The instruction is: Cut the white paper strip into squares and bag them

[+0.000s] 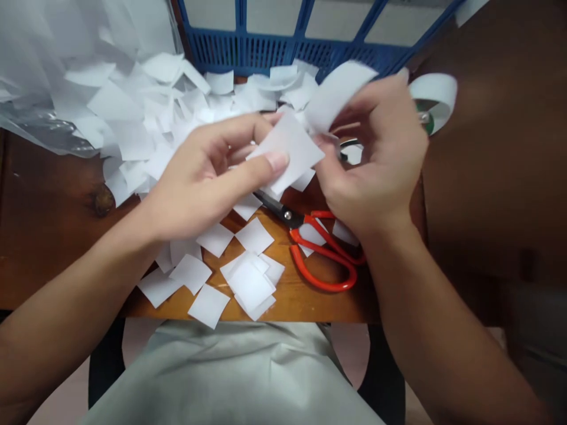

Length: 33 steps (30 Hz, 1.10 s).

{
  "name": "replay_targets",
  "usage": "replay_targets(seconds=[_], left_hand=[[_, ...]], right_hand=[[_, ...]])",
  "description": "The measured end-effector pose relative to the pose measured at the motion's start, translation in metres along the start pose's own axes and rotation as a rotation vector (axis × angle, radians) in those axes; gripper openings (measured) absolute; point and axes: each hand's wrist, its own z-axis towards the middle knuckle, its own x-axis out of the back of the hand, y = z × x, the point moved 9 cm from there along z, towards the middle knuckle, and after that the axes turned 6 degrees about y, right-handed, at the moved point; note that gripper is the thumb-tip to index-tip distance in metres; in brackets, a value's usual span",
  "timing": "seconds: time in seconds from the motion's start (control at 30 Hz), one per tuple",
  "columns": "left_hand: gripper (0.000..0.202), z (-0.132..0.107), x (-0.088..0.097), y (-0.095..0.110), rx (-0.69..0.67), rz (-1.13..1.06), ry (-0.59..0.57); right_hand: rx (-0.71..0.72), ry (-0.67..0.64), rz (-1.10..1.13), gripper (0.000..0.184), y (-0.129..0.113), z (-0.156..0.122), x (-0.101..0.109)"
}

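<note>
My left hand (pixel 212 171) pinches a small white square piece (pixel 290 150) between thumb and fingers. My right hand (pixel 376 147) is closed beside it, with fingertips close to the square's right corner. From its fingers a curved white strip (pixel 343 91) rises; the exact grip is partly hidden by the hand. Below both hands lie scissors with red handles (pixel 325 254), their dark blades (pixel 274 206) running under the left hand's square. Several loose white squares (pixel 252 283) are scattered along the near edge of the wooden table (pixel 305 304).
A large heap of white squares (pixel 128 112) covers the table's left and back, spilling from a clear plastic bag (pixel 39 127). A blue slatted crate (pixel 266 47) stands behind. Beyond my right hand is a white looped strip (pixel 443 94) by a green part (pixel 426 121).
</note>
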Motion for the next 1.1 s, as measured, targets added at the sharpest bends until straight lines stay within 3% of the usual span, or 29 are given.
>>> replay_targets(seconds=[0.1, 0.23, 0.3, 0.43, 0.6, 0.8, 0.97, 1.1], left_hand=[[0.023, 0.002, 0.0, -0.008, 0.082, -0.05, -0.036], [0.026, 0.002, -0.001, -0.001, 0.025, -0.226, -0.131], [0.026, 0.001, -0.003, 0.0, 0.021, -0.288, -0.174], [0.028, -0.002, -0.01, 0.003, 0.0, -0.265, -0.249], [0.023, -0.007, -0.011, 0.01, -0.017, -0.148, -0.287], [0.023, -0.011, 0.005, 0.007, 0.051, 0.077, -0.186], [0.021, -0.005, 0.012, -0.004, 0.077, 0.059, 0.0], [0.025, -0.005, 0.014, -0.016, 0.197, 0.009, 0.087]], right_hand=[[0.094, -0.042, 0.051, 0.031, -0.013, 0.002, -0.003], [0.195, -0.099, 0.241, 0.039, -0.029, 0.005, -0.001], [0.149, -0.121, 0.302, 0.037, -0.028, 0.006, -0.001], [0.038, -0.108, 0.328, 0.009, -0.024, 0.009, -0.002], [-0.055, -0.296, 0.386, 0.024, -0.022, 0.002, -0.019], [-0.119, -0.322, 0.289, 0.01, -0.016, -0.001, -0.023], [-0.128, -0.315, 0.313, 0.015, -0.017, -0.001, -0.024], [-0.175, -0.314, 0.347, 0.016, -0.013, -0.002, -0.022]])
